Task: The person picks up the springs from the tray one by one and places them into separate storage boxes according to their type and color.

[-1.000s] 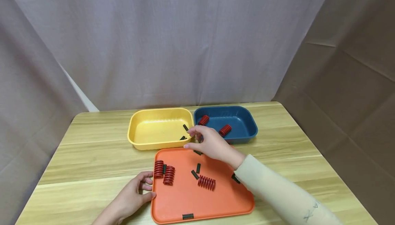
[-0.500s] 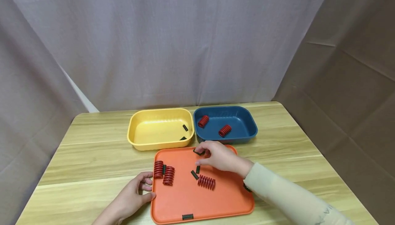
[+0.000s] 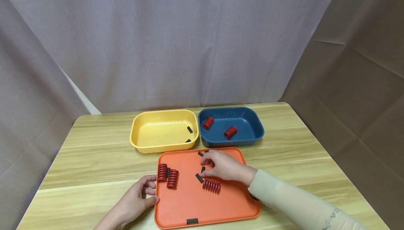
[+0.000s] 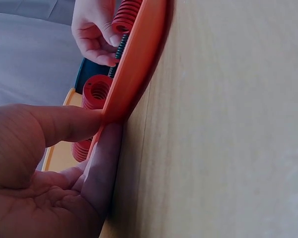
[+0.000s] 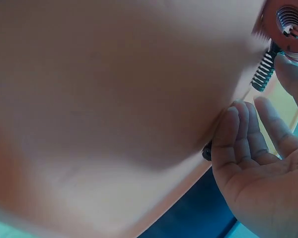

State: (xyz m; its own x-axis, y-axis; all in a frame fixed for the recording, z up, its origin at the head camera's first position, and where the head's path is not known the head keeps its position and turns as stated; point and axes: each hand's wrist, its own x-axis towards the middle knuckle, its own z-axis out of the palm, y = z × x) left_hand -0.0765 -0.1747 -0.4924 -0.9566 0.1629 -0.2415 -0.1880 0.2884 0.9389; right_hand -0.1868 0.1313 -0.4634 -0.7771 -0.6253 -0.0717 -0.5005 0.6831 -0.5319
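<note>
Green spring inboard | right hand spread beside it | left hand pinching tray edge

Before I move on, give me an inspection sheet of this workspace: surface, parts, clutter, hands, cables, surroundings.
Surface: light wood-grain table, with a shallow rectangular orange tray lying on it.
Job's things: three thick red coil springs and several small dark coil springs on the tray; two more red springs in the rounded blue bin; two dark springs visible in the rounded yellow bin.
Clutter: nothing seen.
Left hand: grips the tray's left edge.
Right hand: over the tray, beside dark springs; whether it touches one, cannot tell.
Cables: nothing seen.
Surroundings: grey fabric curtain behind and at left; creased brown sheet at right.
</note>
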